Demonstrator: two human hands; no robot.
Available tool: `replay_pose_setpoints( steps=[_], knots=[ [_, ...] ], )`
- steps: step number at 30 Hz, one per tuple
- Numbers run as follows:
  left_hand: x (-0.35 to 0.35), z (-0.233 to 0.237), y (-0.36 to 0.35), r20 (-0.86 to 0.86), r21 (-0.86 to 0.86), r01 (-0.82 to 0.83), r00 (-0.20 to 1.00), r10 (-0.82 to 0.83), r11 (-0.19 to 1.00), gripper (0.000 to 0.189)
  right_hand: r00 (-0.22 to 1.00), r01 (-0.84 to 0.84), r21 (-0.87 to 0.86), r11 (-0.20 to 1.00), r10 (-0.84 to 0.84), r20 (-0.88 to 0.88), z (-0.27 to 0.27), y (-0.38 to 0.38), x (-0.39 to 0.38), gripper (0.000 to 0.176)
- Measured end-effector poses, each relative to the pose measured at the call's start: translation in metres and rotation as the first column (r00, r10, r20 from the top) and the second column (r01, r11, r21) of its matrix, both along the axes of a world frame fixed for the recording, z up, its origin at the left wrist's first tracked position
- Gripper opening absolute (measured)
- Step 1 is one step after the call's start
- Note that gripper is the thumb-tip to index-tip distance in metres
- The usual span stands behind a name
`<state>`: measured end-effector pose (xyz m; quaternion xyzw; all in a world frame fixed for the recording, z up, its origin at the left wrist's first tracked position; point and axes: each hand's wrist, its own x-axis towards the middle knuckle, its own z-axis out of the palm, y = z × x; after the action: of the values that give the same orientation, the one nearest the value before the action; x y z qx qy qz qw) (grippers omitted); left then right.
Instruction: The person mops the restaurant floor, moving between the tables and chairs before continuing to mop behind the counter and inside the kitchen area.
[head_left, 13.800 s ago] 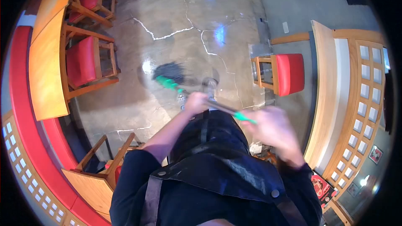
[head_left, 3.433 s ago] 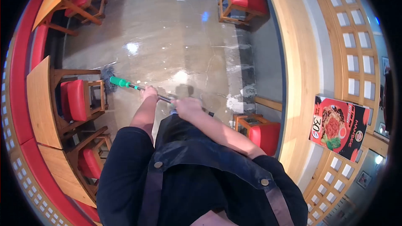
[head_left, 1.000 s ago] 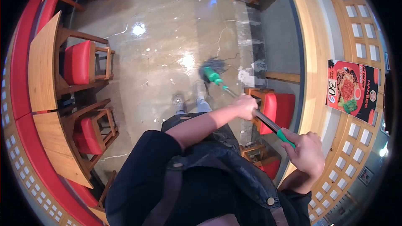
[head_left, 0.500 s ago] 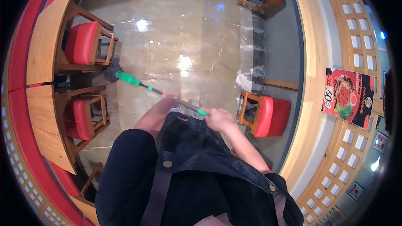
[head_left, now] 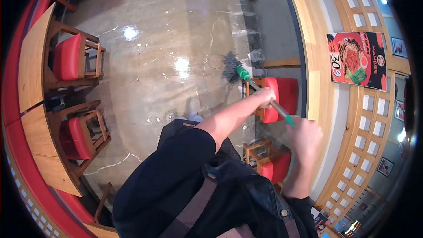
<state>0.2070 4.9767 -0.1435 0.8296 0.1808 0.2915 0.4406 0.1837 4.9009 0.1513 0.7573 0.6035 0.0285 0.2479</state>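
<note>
Firmly gripped mop beside a red stool

The mop [head_left: 243, 75] is held aslant, apparently so that its dark stringy head [head_left: 230, 65] is pressed to the glossy floor [head_left: 176, 31] by the red stool [head_left: 287, 91]. The left hand [head_left: 265, 97] is closed round the shaft, the right hand [head_left: 304, 134] round its green end

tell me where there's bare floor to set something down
The widest bare floor is the middle, between the left stools and the mop. It is crowded on the right, where the left hand, right hand, mop and two right stools stand by the wooden wall, and among the tables on the left.
</note>
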Motion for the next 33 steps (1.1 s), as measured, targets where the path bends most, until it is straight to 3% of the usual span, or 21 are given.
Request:
replay_pose_setpoints(
  steps=[3, 5, 9, 11, 13, 14, 15, 16, 17, 19, 22, 23, 25, 26, 27, 28, 30, 32, 33],
  knots=[
    [-0.048, 0.008, -0.006, -0.003, -0.019, 0.045, 0.999, -0.045, 0.999, 0.023, 0.997, -0.08, -0.056, 0.995, 0.079, -0.025, 0.0, -0.011, -0.037, 0.018],
    [-0.078, 0.014, -0.026, 0.098, -0.05, -0.061, 0.993, 0.066, 0.997, 0.024, 0.97, -0.145, 0.026, 0.989, 0.147, -0.192, 0.021, -0.021, -0.052, 0.021],
    [-0.175, 0.051, -0.069, -0.123, -0.125, -0.225, 0.97, 0.21, 0.966, 0.02, 0.895, -0.17, -0.047, 0.984, 0.134, -0.426, 0.052, -0.035, -0.078, 0.025],
    [-0.238, 0.048, -0.089, -0.288, -0.055, -0.268, 0.927, 0.242, 0.962, 0.018, 0.848, -0.232, -0.105, 0.967, 0.148, -0.509, 0.032, -0.033, -0.093, 0.025],
    [-0.304, 0.008, -0.109, -0.429, -0.182, -0.303, 0.881, 0.201, 0.936, 0.022, 0.767, -0.309, -0.227, 0.924, 0.101, -0.633, -0.012, -0.027, -0.117, 0.023],
    [-0.336, -0.019, -0.12, -0.578, -0.149, -0.311, 0.798, 0.172, 0.939, 0.025, 0.743, -0.37, -0.287, 0.884, 0.095, -0.663, -0.055, -0.032, -0.129, 0.025],
    [-0.367, -0.051, -0.137, -0.549, -0.019, -0.387, 0.775, 0.314, 0.922, 0.014, 0.718, -0.426, -0.33, 0.842, 0.093, -0.69, -0.091, -0.039, -0.154, 0.03],
    [-0.398, -0.091, -0.147, -0.631, 0.007, -0.448, 0.692, 0.351, 0.894, 0.011, 0.75, -0.455, -0.417, 0.787, 0.086, -0.656, -0.119, -0.043, -0.186, 0.036],
    [-0.416, -0.096, -0.153, -0.848, 0.012, -0.56, 0.433, 0.305, 0.828, 0.007, 0.723, -0.446, -0.434, 0.783, 0.03, -0.691, -0.153, -0.05, -0.203, 0.043],
    [-0.44, -0.099, -0.161, -0.946, -0.017, -0.524, 0.285, 0.156, 0.852, 0.007, 0.692, -0.453, -0.419, 0.787, 0.014, -0.722, -0.192, -0.064, -0.219, 0.04],
    [-0.402, -0.099, -0.167, -0.939, -0.08, -0.497, 0.329, 0.103, 0.864, 0.015, 0.732, -0.38, -0.467, 0.798, -0.049, -0.68, -0.188, -0.075, -0.178, 0.041],
    [-0.377, -0.097, -0.174, -0.906, -0.105, -0.462, 0.41, 0.107, 0.881, 0.016, 0.727, -0.382, -0.463, 0.8, -0.05, -0.685, -0.181, -0.079, -0.149, 0.041],
    [-0.304, -0.086, -0.183, -0.791, -0.071, -0.372, 0.587, 0.175, 0.926, 0.017, 0.803, -0.23, -0.543, 0.808, -0.157, -0.575, -0.135, -0.089, -0.092, 0.039],
    [-0.265, -0.07, -0.183, -0.714, -0.085, -0.289, 0.685, 0.143, 0.954, 0.017, 0.813, -0.155, -0.485, 0.861, -0.168, -0.558, -0.114, -0.101, -0.056, 0.038],
    [-0.216, -0.055, -0.181, -0.699, -0.106, -0.228, 0.709, 0.09, 0.968, 0.018, 0.817, -0.097, -0.383, 0.919, -0.146, -0.557, -0.084, -0.11, -0.028, 0.036],
    [-0.172, -0.045, -0.183, -0.576, -0.102, -0.177, 0.813, 0.087, 0.979, 0.021, 0.876, -0.008, -0.373, 0.928, -0.173, -0.45, -0.048, -0.113, -0.012, 0.032],
    [-0.095, 0.0, -0.185, -0.306, -0.076, -0.109, 0.949, 0.08, 0.991, 0.021, 0.891, 0.095, -0.276, 0.956, -0.205, -0.404, 0.007, -0.131, 0.026, 0.03],
    [-0.04, 0.035, -0.183, -0.168, -0.087, -0.022, 0.986, 0.007, 0.996, 0.013, 0.884, 0.188, -0.264, 0.946, -0.28, -0.373, 0.043, -0.143, 0.029, 0.029],
    [-0.021, 0.041, -0.183, -0.064, -0.121, -0.018, 0.998, 0.011, 0.992, 0.011, 0.946, 0.165, -0.192, 0.967, -0.21, -0.246, 0.051, -0.147, 0.024, 0.029]
  ],
)
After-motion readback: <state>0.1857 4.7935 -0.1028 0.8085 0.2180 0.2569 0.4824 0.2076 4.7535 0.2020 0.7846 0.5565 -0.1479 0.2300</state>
